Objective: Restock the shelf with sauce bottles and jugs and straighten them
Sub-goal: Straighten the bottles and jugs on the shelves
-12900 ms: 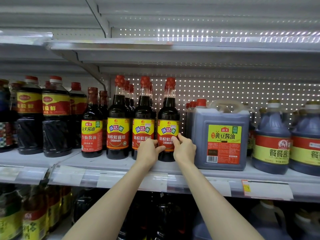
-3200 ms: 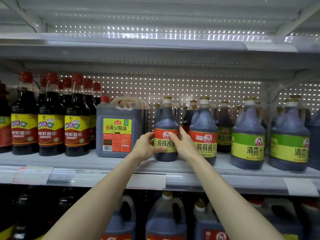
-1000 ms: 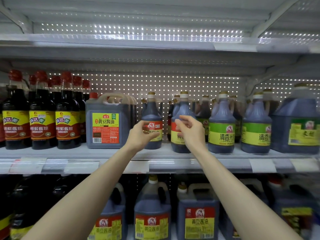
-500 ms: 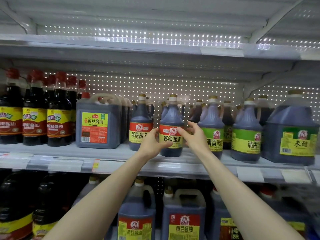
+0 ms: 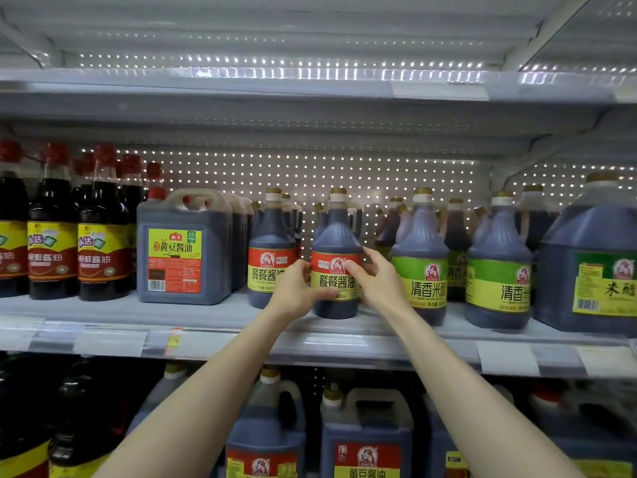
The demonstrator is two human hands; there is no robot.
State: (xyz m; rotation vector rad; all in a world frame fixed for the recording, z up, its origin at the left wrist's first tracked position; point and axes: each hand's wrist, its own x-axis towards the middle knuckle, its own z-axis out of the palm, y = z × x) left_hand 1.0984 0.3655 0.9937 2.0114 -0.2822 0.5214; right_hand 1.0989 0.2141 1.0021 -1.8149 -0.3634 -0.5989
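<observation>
The red-label sauce bottle [image 5: 336, 232] stands upright at the front of the shelf [image 5: 103, 313], dead ahead and equally near both hands, with the left hand [image 5: 295, 293] and right hand [image 5: 379, 284] gripping its label from opposite sides.

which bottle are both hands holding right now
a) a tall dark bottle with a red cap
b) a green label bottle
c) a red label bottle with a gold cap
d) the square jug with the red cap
c: the left hand and the right hand both grip the sides of the red label bottle with the gold cap, thumbs on its front label.
</observation>
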